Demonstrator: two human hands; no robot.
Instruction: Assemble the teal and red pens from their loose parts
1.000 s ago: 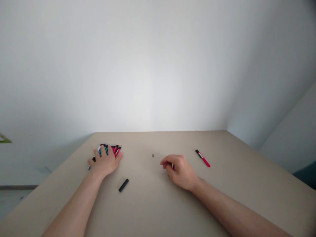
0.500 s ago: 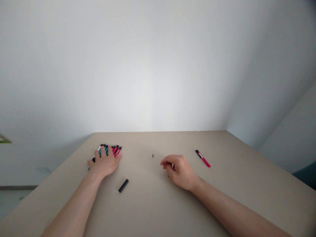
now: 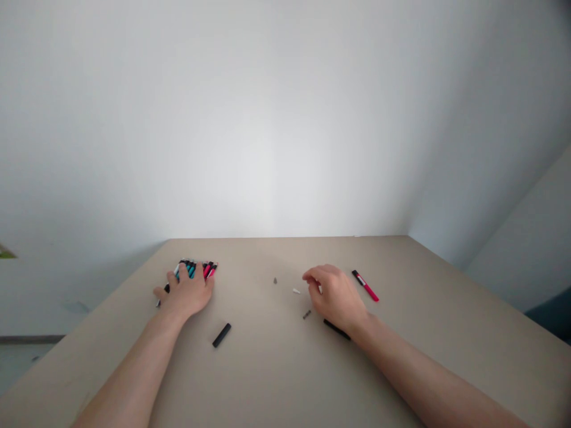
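My left hand [image 3: 188, 294] lies spread over a cluster of pens [image 3: 207, 270] in black, teal, pink-red and white, its fingers resting on them. Over the table right of centre, my right hand [image 3: 335, 294] has thumb and fingers curled together; anything in them is too small or hidden to name. Left of its fingertips is a small white piece [image 3: 297, 291], and nearer to me a small spring [image 3: 307, 314]. A slim black tube [image 3: 336, 329] lies partly behind the right wrist. Further left stands a tiny grey cone-shaped tip [image 3: 275, 280].
A short black barrel [image 3: 222, 335] lies between my forearms on the beige table [image 3: 259, 380]. To the right of my right hand is a red and black pen [image 3: 364, 285]. The white wall [image 3: 276, 148] rises behind the table's far edge.
My right hand has moved right and slightly away from me. The white piece, the spring and the slim black tube have come into sight. My left hand stays on the pens.
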